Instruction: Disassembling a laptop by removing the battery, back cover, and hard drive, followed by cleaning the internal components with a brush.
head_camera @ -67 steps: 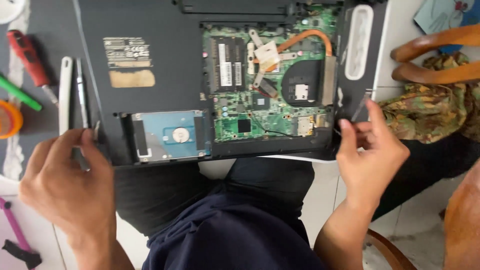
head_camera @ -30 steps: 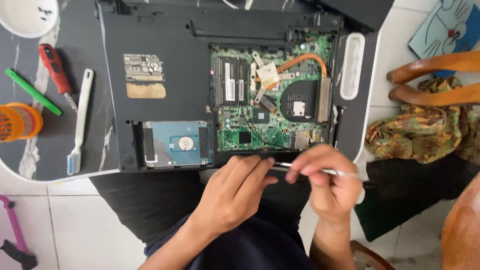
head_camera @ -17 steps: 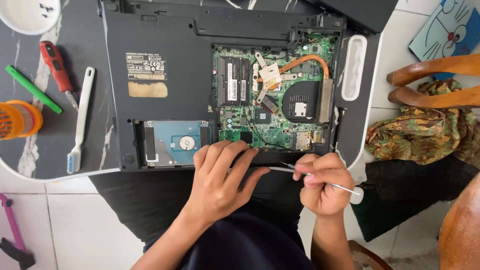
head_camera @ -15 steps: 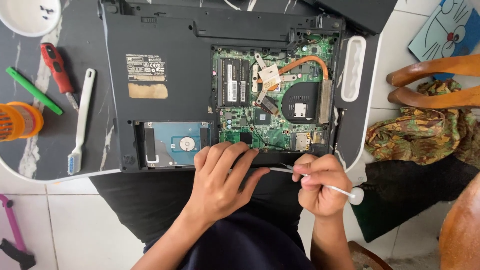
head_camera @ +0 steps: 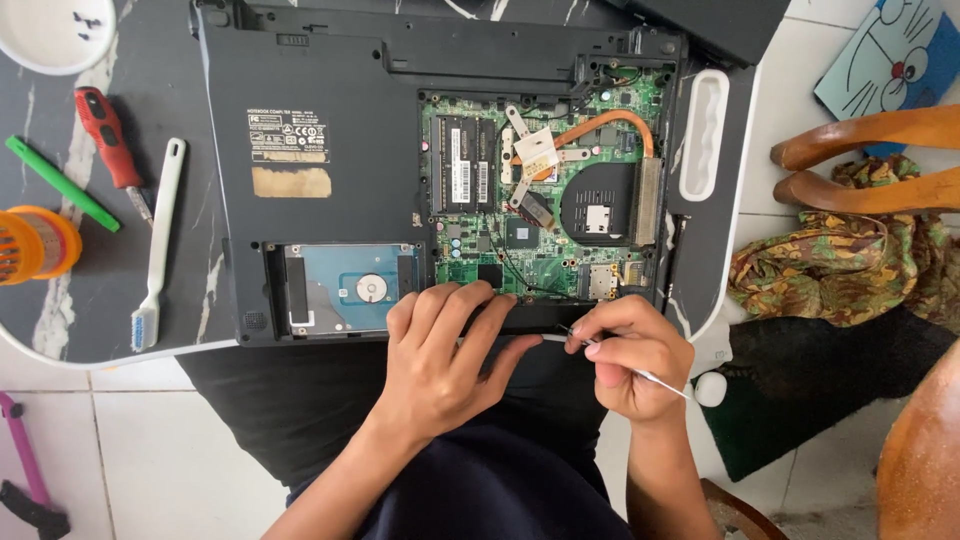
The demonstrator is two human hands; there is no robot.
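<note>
Left hand (head_camera: 440, 365) laid flat, fingers spread, over the near edge of the opened laptop (head_camera: 330, 110), fingertips resting on the lower rim of the exposed green circuit board (head_camera: 480, 255). Right hand (head_camera: 630, 355) closed in a pinch on a thin white-handled tool (head_camera: 665, 383), metal tip directed at the laptop's near edge just right of the left thumb; rounded white handle end protruding past the wrist. Laptop lying bottom-up on the dark marbled surface (head_camera: 205, 300), near edge above the lap. Silver-and-blue hard drive (head_camera: 350, 288) seated in its bay just left of the left hand. Copper heat pipe (head_camera: 605, 125) and black round fan (head_camera: 598, 205) farther back on the board. White toothbrush (head_camera: 158, 245), red-handled screwdriver (head_camera: 110, 140), green pen (head_camera: 60, 183) and orange container (head_camera: 35, 243) on the surface at left, well apart from both hands. Wooden chair (head_camera: 870, 150) with patterned cloth (head_camera: 840, 265) at right.
</note>
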